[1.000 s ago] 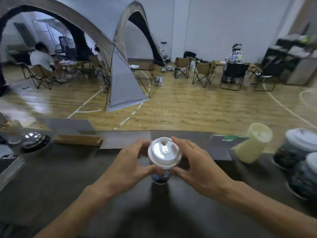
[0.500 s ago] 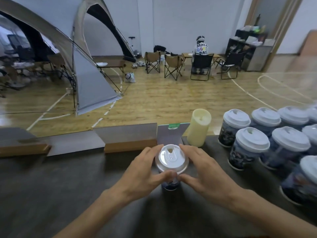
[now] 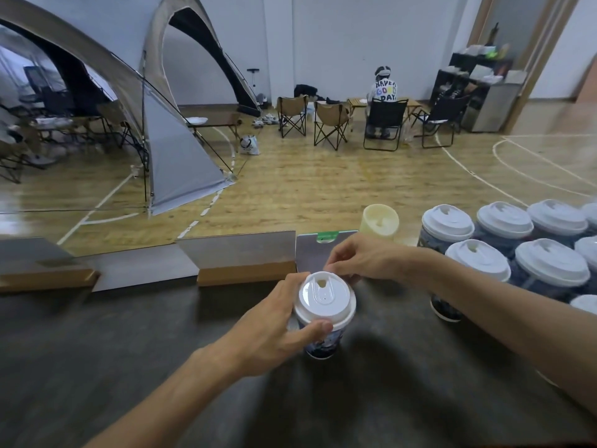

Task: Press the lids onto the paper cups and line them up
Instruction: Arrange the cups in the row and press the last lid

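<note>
A dark patterned paper cup with a white lid on top stands on the dark table in front of me. My left hand wraps around the cup just under the lid, thumb on the near side. Behind the cup, my right hand has its fingertips touching the lid's far rim and grips nothing. Several lidded cups stand in rows at the right.
A pale yellow cylinder stands at the table's far edge beside the cup rows. Grey boards on wooden bases line the far edge. Beyond lie a wooden floor, a tent, folding chairs and a seated person.
My view has swung right, bringing the cup rows further in. My right hand has left the lid's side and moved behind it; my left hand now holds the cup alone.
</note>
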A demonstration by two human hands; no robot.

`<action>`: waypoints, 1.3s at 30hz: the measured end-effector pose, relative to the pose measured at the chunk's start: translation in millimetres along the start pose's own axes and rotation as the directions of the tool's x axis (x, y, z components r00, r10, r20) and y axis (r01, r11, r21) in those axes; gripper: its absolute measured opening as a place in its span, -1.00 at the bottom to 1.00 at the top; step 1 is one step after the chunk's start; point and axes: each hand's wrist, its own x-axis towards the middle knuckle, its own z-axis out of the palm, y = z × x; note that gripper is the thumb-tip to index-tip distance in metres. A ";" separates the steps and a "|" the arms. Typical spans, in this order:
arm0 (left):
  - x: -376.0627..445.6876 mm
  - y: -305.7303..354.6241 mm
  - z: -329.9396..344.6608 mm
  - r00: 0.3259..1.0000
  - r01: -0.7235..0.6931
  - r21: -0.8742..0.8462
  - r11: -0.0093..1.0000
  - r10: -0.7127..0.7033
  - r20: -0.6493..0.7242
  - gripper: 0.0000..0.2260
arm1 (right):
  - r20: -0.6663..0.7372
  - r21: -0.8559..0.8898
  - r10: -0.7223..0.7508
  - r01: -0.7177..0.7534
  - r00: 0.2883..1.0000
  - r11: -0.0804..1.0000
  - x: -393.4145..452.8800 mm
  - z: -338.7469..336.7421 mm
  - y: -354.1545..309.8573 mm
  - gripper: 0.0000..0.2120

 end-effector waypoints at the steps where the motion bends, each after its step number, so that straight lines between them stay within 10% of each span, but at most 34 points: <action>1: -0.6 -0.5 0.4 1.000 0.003 -0.009 1.000 -0.003 0.008 -0.41 | 0.032 -0.010 0.010 -0.009 0.999 1.000 2.5 -1.6 -0.8 -0.89; 17: -5.5 -0.7 8.7 1.000 0.007 0.044 0.999 -0.007 -0.004 -0.43 | -0.191 0.327 -0.019 0.081 0.981 0.941 -43.0 44.1 53.4 -0.67; 39: -0.2 0.1 11.9 0.999 -0.039 0.095 0.995 0.040 -0.012 -0.45 | -0.030 0.032 -0.149 0.150 0.988 0.988 -66.2 52.6 43.5 -0.37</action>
